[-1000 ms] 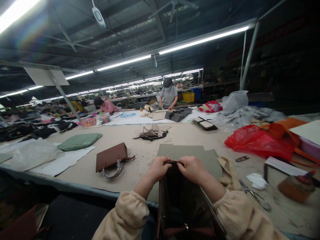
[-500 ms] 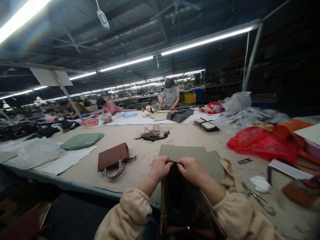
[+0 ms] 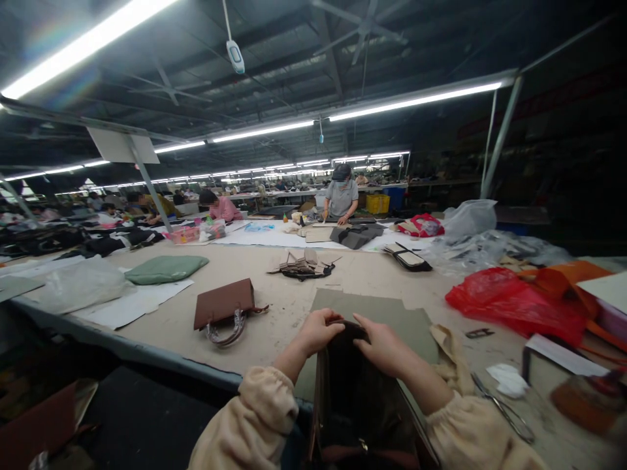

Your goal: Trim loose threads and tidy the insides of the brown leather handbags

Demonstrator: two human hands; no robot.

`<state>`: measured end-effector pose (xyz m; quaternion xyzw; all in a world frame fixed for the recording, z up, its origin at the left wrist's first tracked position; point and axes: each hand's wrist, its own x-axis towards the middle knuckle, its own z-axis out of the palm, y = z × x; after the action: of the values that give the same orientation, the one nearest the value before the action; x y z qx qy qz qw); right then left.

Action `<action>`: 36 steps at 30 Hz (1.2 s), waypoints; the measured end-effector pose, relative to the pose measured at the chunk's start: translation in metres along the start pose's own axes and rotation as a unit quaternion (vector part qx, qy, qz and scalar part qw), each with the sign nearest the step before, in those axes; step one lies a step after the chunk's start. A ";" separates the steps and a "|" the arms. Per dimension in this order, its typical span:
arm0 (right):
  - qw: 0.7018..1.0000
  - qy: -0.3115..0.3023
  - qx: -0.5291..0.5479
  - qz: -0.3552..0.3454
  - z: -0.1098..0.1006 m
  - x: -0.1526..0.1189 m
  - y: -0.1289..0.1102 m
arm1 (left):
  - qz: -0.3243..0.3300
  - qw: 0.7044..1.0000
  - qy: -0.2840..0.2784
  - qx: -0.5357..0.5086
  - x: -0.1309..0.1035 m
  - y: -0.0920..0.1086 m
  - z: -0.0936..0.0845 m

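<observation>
A dark brown handbag (image 3: 365, 408) stands upright in front of me, its mouth open and its dark lining showing. My left hand (image 3: 317, 331) pinches the far left part of the bag's rim between thumb and fingers. On the other side, my right hand (image 3: 385, 344) is hooked around the rim, with one finger reaching forward and others inside the mouth. Below the hands, the bag's lower part runs out of view. Under its far end lies a flat grey-green sheet (image 3: 367, 303) on the table.
A finished-looking brown handbag (image 3: 223, 305) with wrapped handles lies left. Scissors (image 3: 504, 408), crumpled white tissue (image 3: 508, 380) and a red plastic bag (image 3: 509, 300) are at right. Beyond are strips of material (image 3: 304, 263) and a co-worker (image 3: 341, 192) across the table.
My hands have moved slightly apart at the bag's rim, and my right fingers have spread from their pinch. The bag's mouth shows a little wider. The view has shifted slightly.
</observation>
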<state>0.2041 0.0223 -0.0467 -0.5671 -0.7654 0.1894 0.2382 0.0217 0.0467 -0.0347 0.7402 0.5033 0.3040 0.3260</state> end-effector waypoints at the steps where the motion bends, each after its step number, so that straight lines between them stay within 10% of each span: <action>1: 1.000 -0.001 0.002 0.005 0.001 0.000 0.003 | 0.005 0.998 -0.022 -0.055 -0.005 -0.002 -0.002; 4: 1.000 0.004 -0.003 0.003 0.000 -0.002 0.008 | 0.000 0.984 -0.042 -0.171 -0.019 -0.007 -0.007; 20: 0.991 0.089 -0.027 -0.096 -0.005 0.012 -0.017 | -0.016 0.989 0.125 0.083 -0.026 -0.001 0.009; 36: 0.990 0.081 -0.091 -0.076 -0.002 0.022 -0.030 | -0.016 0.986 0.110 0.126 -0.025 -0.003 0.004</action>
<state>0.1766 0.0351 -0.0246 -0.5398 -0.7986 0.0534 0.2609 0.0157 0.0229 -0.0423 0.7297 0.5819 0.3123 0.1773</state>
